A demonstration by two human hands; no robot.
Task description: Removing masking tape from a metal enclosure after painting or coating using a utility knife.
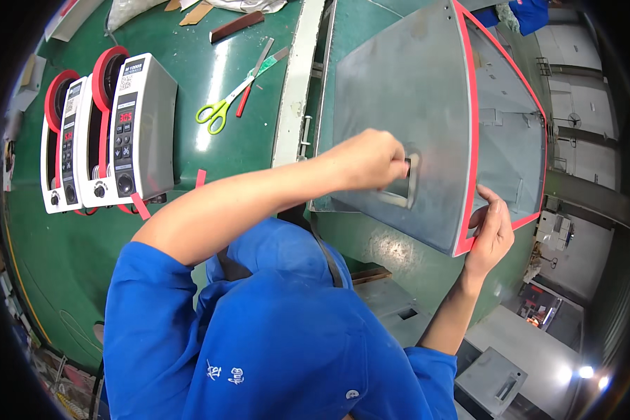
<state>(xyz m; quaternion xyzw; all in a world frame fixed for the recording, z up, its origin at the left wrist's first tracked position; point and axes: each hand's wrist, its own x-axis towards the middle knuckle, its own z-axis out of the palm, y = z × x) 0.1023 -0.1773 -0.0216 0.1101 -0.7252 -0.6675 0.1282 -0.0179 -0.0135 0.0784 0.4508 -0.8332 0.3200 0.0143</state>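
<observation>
A large grey metal cabinet (406, 84) lies on its side in front of me, its open face rimmed with red tape (472, 105). At a small rectangular cutout with a pale border (412, 185) in its upper panel, my left hand (371, 161) is closed in a fist. Something small and dark shows at those fingertips, too hidden to name. My right hand (492, 231) grips the cabinet's taped edge near the close corner, with its fingers bent and the index finger reaching along the opening.
On the green bench to the left stand two white tape dispensers (143, 126) with red rolls. Green-handled scissors (220, 108), a red pen (243, 102) and a brown bar (236, 26) lie beyond them. A grey panel (492, 381) is at lower right.
</observation>
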